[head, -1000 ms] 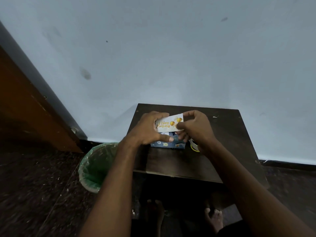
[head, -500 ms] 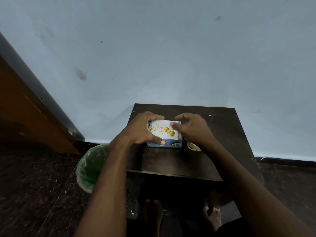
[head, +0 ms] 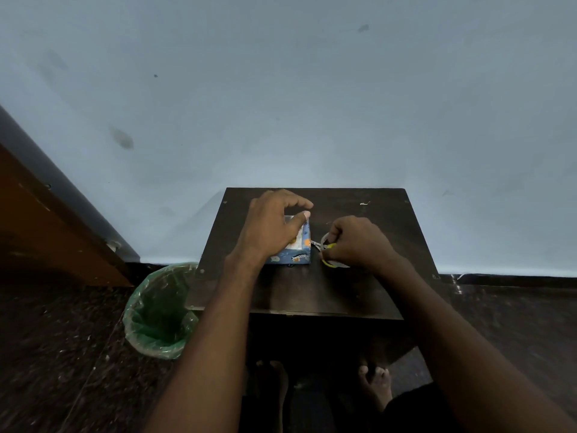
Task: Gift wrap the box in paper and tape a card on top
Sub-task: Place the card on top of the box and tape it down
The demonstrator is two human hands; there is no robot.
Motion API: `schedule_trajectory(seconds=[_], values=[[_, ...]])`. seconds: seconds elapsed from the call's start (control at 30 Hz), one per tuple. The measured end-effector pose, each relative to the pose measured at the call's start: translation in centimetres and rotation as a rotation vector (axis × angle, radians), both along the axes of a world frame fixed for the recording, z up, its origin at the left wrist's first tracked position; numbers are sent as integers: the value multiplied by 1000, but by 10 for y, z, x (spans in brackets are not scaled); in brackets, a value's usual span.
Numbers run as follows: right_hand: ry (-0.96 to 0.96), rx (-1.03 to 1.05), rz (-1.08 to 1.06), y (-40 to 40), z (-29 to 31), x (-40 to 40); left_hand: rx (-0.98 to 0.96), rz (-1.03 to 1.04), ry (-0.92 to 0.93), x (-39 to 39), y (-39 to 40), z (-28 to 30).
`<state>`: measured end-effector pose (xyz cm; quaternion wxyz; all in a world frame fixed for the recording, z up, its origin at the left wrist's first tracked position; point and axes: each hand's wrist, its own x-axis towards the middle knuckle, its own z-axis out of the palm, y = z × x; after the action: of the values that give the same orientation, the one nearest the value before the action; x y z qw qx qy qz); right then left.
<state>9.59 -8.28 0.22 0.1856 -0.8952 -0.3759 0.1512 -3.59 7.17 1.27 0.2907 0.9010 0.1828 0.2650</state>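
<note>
The box (head: 293, 258), wrapped in blue patterned paper, lies on the dark wooden table (head: 312, 292). A white birthday card (head: 299, 236) lies on top of it, mostly hidden under my left hand (head: 274, 226). That hand arches over the box with loosely curved fingers, its thumb near the card's far right corner, gripping nothing. Just right of the box, my right hand (head: 356, 242) curls its fingers around a clear tape roll (head: 331, 262) with yellow on it, down on the table.
A bin with a green liner (head: 159, 310) stands on the floor at the table's left front corner. The wall runs right behind the table. A brown wooden panel (head: 46, 229) is at the far left. My bare feet (head: 374, 379) show under the table's front edge.
The card went from held up in both hands to lying on the box. My right hand left it and moved right onto the tape roll. My left hand's grip loosened.
</note>
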Motion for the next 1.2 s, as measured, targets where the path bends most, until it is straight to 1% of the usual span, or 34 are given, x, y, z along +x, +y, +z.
schedule_trajectory(seconds=[0.07, 0.13, 0.23, 0.3, 0.37, 0.43, 0.53, 0.63, 0.7, 0.77, 0.83, 0.93, 1.0, 1.07, 1.13, 1.2], values=[[0, 25, -17, -4, -1, 1, -11, -13, -7, 2, -3, 0], [-36, 103, -46, -7, -1, 4, 14, -19, -10, 5, -7, 1], [-21, 378, -150, -12, 4, 9, 23, -37, -50, 9, -12, 6], [116, 559, -148, -14, 13, 11, -8, -74, -86, 11, -15, 9], [298, 682, -67, -15, 22, 8, -69, -106, -84, 12, -19, 11], [370, 750, 10, -17, 25, 6, -128, -126, -66, 13, -20, 12], [451, 823, 26, -16, 26, 5, -138, -123, -55, 11, -17, 11], [495, 858, 7, -15, 27, 6, -91, -85, -126, 9, -13, 11], [499, 883, -12, -14, 26, 5, -87, -19, -209, 10, -14, 11], [454, 910, -37, -11, 23, 1, -173, 110, -266, 11, -17, 15], [373, 930, -68, -6, 19, -5, -332, 202, -246, 10, -19, 19], [322, 961, -106, 1, 16, -13, -554, 158, -156, 8, -20, 21], [311, 978, -106, 5, 16, -17, -670, 89, -151, 7, -21, 22], [264, 982, -93, 7, 16, -21, -777, 71, -181, 7, -22, 23], [205, 968, -85, 8, 16, -23, -847, 86, -217, 6, -22, 25], [184, 962, -86, 8, 16, -23, -869, 75, -235, 7, -21, 25]])
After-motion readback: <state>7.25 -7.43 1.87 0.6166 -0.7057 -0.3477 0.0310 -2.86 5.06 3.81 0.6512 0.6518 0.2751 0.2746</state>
